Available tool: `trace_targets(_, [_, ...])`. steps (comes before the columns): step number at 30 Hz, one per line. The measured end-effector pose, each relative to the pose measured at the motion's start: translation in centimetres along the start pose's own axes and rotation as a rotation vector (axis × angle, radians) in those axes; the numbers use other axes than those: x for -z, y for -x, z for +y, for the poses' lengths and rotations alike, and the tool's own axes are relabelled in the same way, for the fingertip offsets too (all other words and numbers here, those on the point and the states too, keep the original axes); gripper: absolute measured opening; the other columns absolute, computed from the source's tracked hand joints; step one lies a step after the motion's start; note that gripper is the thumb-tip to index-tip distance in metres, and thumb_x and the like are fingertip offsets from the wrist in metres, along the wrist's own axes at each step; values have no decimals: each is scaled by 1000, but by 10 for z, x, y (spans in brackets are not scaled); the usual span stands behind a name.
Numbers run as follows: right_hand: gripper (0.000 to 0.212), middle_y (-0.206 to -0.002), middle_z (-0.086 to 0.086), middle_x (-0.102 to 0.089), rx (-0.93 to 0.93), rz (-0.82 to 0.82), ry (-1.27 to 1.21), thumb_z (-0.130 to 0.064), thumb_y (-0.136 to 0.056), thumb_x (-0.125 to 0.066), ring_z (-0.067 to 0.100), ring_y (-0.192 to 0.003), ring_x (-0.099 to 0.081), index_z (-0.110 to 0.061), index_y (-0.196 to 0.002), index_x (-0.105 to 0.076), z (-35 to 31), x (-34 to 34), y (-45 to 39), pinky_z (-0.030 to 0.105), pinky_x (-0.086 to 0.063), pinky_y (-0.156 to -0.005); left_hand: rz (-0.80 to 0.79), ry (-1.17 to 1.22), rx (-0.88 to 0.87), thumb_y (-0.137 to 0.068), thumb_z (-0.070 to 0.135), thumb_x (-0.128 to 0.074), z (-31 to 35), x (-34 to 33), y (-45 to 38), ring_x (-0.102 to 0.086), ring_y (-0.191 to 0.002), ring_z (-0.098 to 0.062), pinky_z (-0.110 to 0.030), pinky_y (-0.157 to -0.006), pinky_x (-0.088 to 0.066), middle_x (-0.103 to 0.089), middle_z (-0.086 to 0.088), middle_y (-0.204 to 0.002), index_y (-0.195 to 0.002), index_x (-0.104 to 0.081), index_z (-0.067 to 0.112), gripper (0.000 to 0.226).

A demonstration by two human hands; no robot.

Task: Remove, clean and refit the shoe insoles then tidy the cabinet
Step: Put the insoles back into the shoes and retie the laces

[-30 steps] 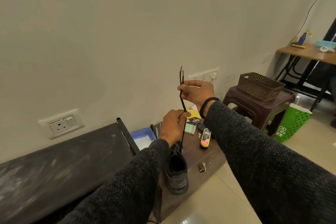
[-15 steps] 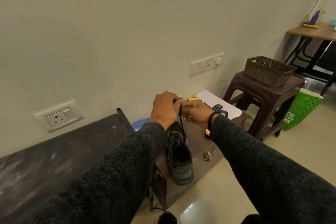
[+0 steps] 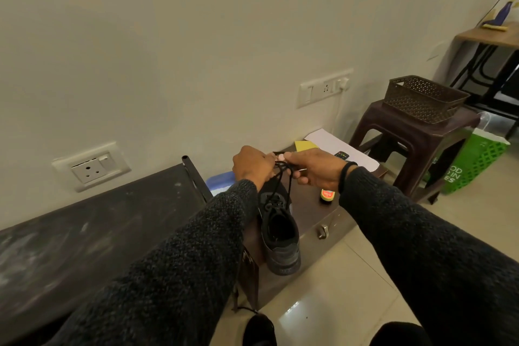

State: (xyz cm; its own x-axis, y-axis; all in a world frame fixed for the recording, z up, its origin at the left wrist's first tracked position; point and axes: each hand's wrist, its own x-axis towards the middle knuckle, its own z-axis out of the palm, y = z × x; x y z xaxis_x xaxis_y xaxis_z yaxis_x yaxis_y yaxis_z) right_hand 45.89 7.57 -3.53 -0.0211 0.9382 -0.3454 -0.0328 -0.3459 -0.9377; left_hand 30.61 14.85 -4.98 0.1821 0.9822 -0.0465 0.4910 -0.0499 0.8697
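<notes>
At the near front edge of the brown metal trunk (image 3: 331, 222), a dark shoe (image 3: 279, 236) is seen, heel overhanging toward the viewer and toe pointing away toward the wall, so its long axis runs near to far. Just beyond the toe, the black laces (image 3: 280, 177) are drawn up and away from the eyelets to the two hands, which meet above the toe. The laces are pinched by curled fingers of the left hand (image 3: 252, 163) and gripped by the right hand (image 3: 314, 168); both are equally near. Tying is judged to be under way, with the pull directed along the shoe's axis. A small bottle (image 3: 326, 196) stands just right of the shoe, under the right wrist, where it could be knocked. Farther back, a remote (image 3: 341, 155) and paper (image 3: 334, 143) lie at the far right corner. Beyond, a basket (image 3: 424, 98) sits on a stool (image 3: 404, 143).
</notes>
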Motion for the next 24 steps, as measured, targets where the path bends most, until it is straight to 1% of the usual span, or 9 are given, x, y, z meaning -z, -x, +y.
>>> trace_targets(2, [39, -75, 5, -58, 25, 35, 148, -21, -105, -53, 8, -59, -43, 12, -123, -60, -3, 1, 0, 17, -37, -49, -43, 124, 153, -89, 23, -70, -3, -2, 7, -62, -45, -16, -27, -51, -55, -70, -8, -60, -82, -75, 0, 25])
trace_targets(4, [36, -67, 1, -56, 52, 92, 341, -23, -104, -55, 9, -56, -43, 10, -115, -65, -6, -1, 1, 19, -38, -51, -93, 260, 272, -91, 19, -68, -9, -6, 14, -53, -38, -13, -22, -43, -46, -65, -8, -57, -88, -73, -5, 25])
trace_targets(8, [29, -58, -2, -61, 144, 249, 814, -38, -98, -63, 6, -49, -50, -15, -96, -79, -10, -4, 1, 24, -47, -57, -289, 481, 493, -102, 17, -50, -16, -12, 26, -47, -38, -12, -17, -35, -38, -55, -7, -61, -94, -62, 3, 20])
trace_targets(10, [28, -58, -2, -64, 172, 279, 1018, -47, -95, -64, 7, -50, -54, -24, -92, -80, -9, -6, 0, 29, -51, -62, -407, 650, 610, -106, 15, -43, -14, -11, 35, -59, -47, -17, -20, -37, -49, -61, -13, -75, -98, -60, 1, 24])
trace_targets(13, [26, -66, 0, -70, 225, 280, 1008, -39, -96, -66, 10, -57, -59, -17, -91, -80, -7, -16, 2, 28, -53, -64, -493, 942, 729, -106, 9, -48, -12, -11, 41, -73, -58, -32, -35, -51, -61, -72, -25, -80, -101, -63, -8, 23])
trace_targets(15, [23, -77, 1, -74, 282, 335, 1038, -35, -96, -68, 13, -69, -66, -16, -91, -80, -4, -19, 3, 32, -57, -71, -485, 1074, 746, -104, 7, -52, -11, -12, 40, -74, -62, -34, -37, -61, -63, -72, -25, -75, -99, -64, -9, 20])
trace_targets(18, [20, -90, 2, -75, 378, 385, 1080, -32, -96, -67, 17, -83, -67, -17, -99, -80, 6, -22, 12, 37, -55, -80, -438, 1134, 744, -101, 6, -58, -13, -16, 35, -74, -87, -30, -38, -82, -60, -72, -23, -83, -97, -66, -6, 15])
trace_targets(22, [24, -89, 4, -68, 488, 405, 1160, -28, -102, -56, 17, -80, -57, -11, -97, -74, 29, -29, 27, 30, -41, -72, -449, 1124, 753, -94, 1, -65, -18, -20, 36, -74, -63, -28, -37, -59, -63, -73, -21, -77, -99, -66, -5, 8])
trace_targets(24, [32, -87, 2, -63, 491, 422, 1081, -31, -106, -48, 16, -79, -53, -10, -94, -69, 42, -31, 31, 30, -39, -70, -433, 1075, 704, -94, 3, -66, -22, -23, 39, -73, -69, -25, -34, -65, -62, -74, -17, -78, -96, -67, -3, 7])
